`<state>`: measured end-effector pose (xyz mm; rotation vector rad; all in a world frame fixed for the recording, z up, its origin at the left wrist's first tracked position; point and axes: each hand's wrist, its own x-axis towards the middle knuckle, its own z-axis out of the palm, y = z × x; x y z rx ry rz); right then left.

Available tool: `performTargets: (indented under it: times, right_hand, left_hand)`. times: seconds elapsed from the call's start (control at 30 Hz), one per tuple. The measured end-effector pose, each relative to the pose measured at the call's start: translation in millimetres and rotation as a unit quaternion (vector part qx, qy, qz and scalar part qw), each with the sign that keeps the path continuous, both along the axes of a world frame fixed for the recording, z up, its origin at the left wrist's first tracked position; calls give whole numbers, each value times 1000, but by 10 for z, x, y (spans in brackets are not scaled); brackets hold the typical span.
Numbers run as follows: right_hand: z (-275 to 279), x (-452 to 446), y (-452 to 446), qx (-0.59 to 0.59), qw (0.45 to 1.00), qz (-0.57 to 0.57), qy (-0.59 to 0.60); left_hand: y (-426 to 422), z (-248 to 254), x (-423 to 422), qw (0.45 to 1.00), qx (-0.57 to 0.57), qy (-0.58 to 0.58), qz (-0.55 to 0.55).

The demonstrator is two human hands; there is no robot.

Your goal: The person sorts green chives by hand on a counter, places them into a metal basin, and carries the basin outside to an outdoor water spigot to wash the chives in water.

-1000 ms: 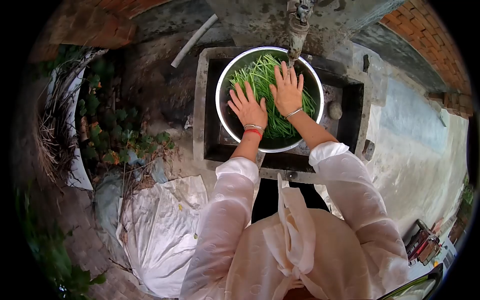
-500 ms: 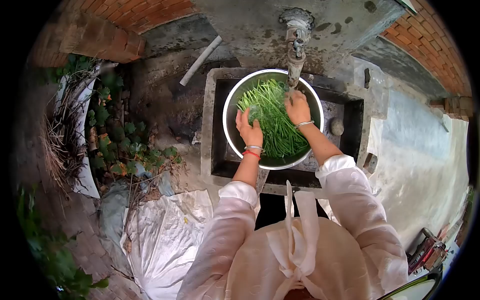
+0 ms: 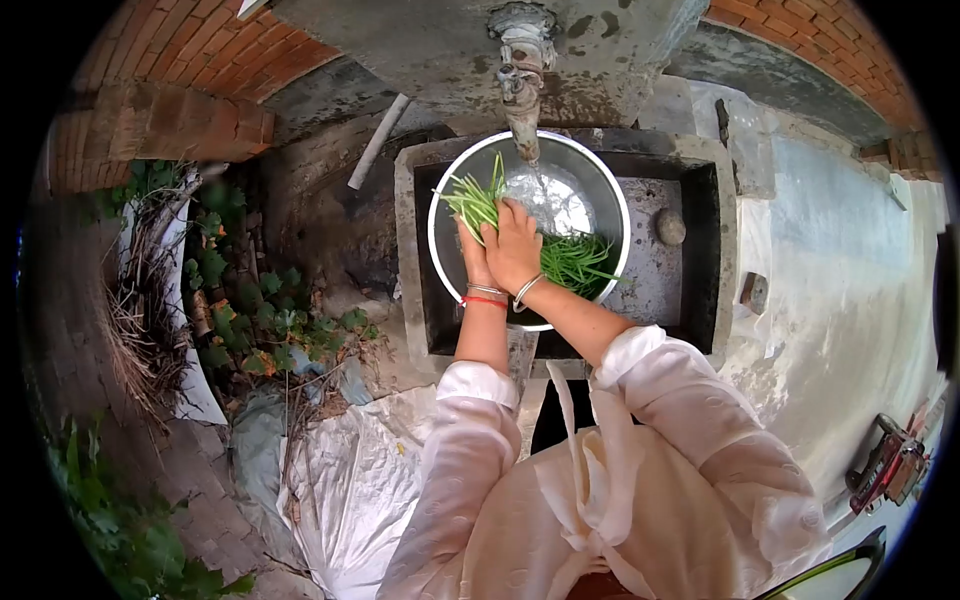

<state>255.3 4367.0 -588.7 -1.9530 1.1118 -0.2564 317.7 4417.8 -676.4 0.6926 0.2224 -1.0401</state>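
Note:
Both hands press together around a bunch of green chives [image 3: 470, 200], at the left side of a round metal basin [image 3: 606, 190]. My left hand [image 3: 474, 258] grips the bunch from the left, its fingers largely hidden. Laid over it from the right is my right hand [image 3: 514, 248], fingers closed against the stems. The pale stem ends stick out above the hands, and the dark leaves trail toward the lower right of the basin. Water runs from the tap [image 3: 520, 105] into the basin, where ripples glint beneath the spout.
The basin stands in a rectangular concrete sink [image 3: 727, 240] with a round stone [image 3: 670, 227] at its right. A pale pipe [image 3: 380, 142] leans at the back left. Leafy plants, dry twigs [image 3: 140, 300] and a white sheet [image 3: 350, 490] lie to the left.
My right hand has moved left from under the tap to meet my left hand. The chives, spread across the basin before, are now gathered at its left. The view has shifted slightly.

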Motion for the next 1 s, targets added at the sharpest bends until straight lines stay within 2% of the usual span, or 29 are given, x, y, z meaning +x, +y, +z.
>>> performTargets:
  times: [0.03, 0.07, 0.1, 0.2, 0.23, 0.27, 0.33, 0.4, 0.43, 0.5, 0.53, 0.57, 0.6, 0.63, 0.67, 0.7, 0.73, 0.77, 0.8, 0.87, 0.93, 0.97, 1.0]
  right_hand:
    - [-124, 32, -171, 0, 1000, -24, 1]
    - [-255, 79, -365, -2, 999, -45, 1]
    - [-381, 91, -498, 12, 998, -63, -1]
    - [-75, -42, -156, 52, 994, -64, -74]
    - [51, -101, 43, 40, 997, -27, -66]
    - [187, -158, 117, 15, 996, -1, -85]
    - [40, -85, -67, 28, 999, -23, -29]
    - [-188, -24, -438, 24, 998, -61, 13]
    - [-291, -10, -495, 13, 996, -91, 7]
    - [-288, -69, -223, 3, 996, -70, -46]
    - [-183, -115, -40, -2, 996, -55, -71]
    - [-24, -129, 71, -21, 995, -58, -77]
    - [-94, -91, 5, -48, 995, -52, -74]
    - [-229, -43, -136, -71, 994, -49, -70]
    - [-339, 6, -332, -96, 992, -48, -69]
    - [-404, 12, -544, -38, 997, -38, -56]
    - [-556, -8, -726, -52, 998, -10, -21]
    - [-680, -63, -874, -82, 995, 47, 45]
    - [-638, -128, -937, -91, 988, 56, 109]
    - [-617, -255, -983, -136, 975, 61, 166]
    - [-594, -275, -799, -207, 960, 123, 142]
    - [-593, -279, -713, -242, 949, 153, 127]
    - [-721, -269, -632, -255, 925, 231, 162]
  left_hand:
    - [-99, 516, -181, 997, 76, -31, 10]
    - [-178, 810, -287, 987, 147, -64, 23]
    - [-207, 777, -304, 977, 185, -93, 41]
    - [-169, 244, -34, 993, 110, -25, -30]
    - [28, -230, 165, 997, 28, -7, -77]
    - [45, -11, 46, 992, -84, -5, -98]
    - [-112, 381, -131, 998, 37, 25, -33]
    - [-219, 807, -336, 982, 182, -45, -7]
    - [-284, 940, -403, 975, 210, -75, -3]
    - [-162, 391, -136, 994, -1, -20, -104]
    - [-75, 29, 7, 983, -108, 7, -148]
    - [-31, -231, 105, 942, -278, 45, -182]
    - [-58, -87, 49, 979, -142, 10, -144]
    - [-96, 178, -81, 994, 2, -22, -105]
    - [-129, 339, -146, 986, 144, -54, -66]
    - [-82, 214, -122, 966, 237, -80, -61]
    - [-105, 285, -102, 916, 351, -184, -57]
    - [-124, 350, -82, 837, 473, -267, -59]
    - [-12, 55, 34, 777, 492, -384, -80]
    - [-60, 215, -17, 659, 572, -475, -119]
    - [-196, 212, -279, 496, 611, -607, -110]
    - [-243, 247, -335, 440, 606, -643, -161]
    - [-272, 190, -388, 379, 615, -652, -231]
